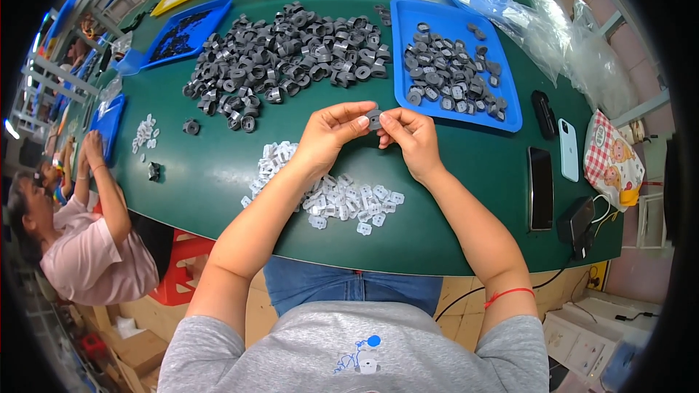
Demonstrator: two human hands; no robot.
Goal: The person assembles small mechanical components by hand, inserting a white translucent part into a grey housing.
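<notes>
Green-topped workbench [211,196], small dark gray ring-like part [373,121] pinched above its middle

Part is up off the bench, between both hands. Left hand [331,129] pinches its left side, thumb and fingertips; right hand [411,138] pinches its right side the same way. Fine detail on part too small to tell. Pile of translucent whitish plastic pieces [346,202] nearer the front edge, partly behind left forearm. Big heap of dark gray ring-like parts [291,51] beyond the hands, toward the far edge. Blue tray [512,105] right of heap, similar gray parts inside. Toward the right edge: black smartphone [540,189], light blue phone [569,150], checked bag [613,160]. Clear plastic bags [597,65] by far right corner. Co-worker [95,247] seated at left edge.
</notes>
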